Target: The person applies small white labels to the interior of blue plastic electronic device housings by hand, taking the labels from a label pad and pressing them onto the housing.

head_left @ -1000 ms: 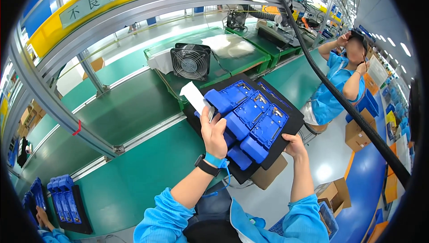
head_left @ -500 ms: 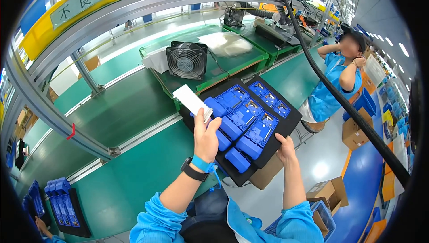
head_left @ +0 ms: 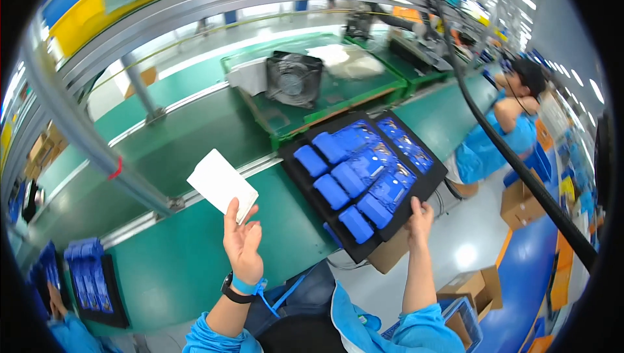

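Observation:
My left hand is raised over the green bench, its thumb and fingers closed on a stack of white paper slips. To the right, a black tray lies tilted over the bench's near edge. My right hand grips that tray by its right-hand edge. Several blue plastic housings with small metal parts inside lie on it in rows, alongside separate blue covers. Part of another blue piece shows under the tray's near left edge.
Beyond the tray, a black fan stands on a green-framed table. A metal post rises at left. Another person's hand is near more blue housings at lower left. A seated person and cardboard boxes are at right.
My left hand has moved away from the tray to the left with the paper slips, uncovering the blue covers. My right hand stays on the tray edge. The view has shifted and blurred.

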Tool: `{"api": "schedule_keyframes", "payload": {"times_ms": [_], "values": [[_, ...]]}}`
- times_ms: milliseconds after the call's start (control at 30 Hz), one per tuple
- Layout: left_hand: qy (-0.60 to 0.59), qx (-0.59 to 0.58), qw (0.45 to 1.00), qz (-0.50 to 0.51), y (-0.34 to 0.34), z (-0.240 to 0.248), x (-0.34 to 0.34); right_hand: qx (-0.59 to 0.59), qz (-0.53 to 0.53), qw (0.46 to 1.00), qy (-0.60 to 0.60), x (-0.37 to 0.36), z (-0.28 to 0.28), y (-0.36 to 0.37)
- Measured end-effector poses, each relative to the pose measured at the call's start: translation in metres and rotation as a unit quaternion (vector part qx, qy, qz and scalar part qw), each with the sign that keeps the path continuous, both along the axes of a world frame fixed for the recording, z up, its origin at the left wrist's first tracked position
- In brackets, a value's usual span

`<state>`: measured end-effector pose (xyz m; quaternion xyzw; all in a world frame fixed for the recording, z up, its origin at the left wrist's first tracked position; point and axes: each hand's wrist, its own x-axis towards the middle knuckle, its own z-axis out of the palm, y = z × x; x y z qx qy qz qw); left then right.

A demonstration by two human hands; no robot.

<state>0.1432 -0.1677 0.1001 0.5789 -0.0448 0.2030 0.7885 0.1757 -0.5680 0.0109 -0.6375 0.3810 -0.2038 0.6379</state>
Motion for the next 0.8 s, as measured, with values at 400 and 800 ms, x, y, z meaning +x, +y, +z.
{"api": "schedule_keyframes", "payload": {"times_ms": [400, 800], "values": [[0.134, 0.444, 0.710, 0.530, 0.215, -0.045, -0.153, -0.275, 0.097, 0.823, -0.487, -0.055, 0.092, 0.123], [0.337, 0.624, 0.496, 0.501, 0.378, -0.087, -0.301, -0.233, 0.495, 0.768, -0.332, -0.050, 0.071, 0.272]]}}
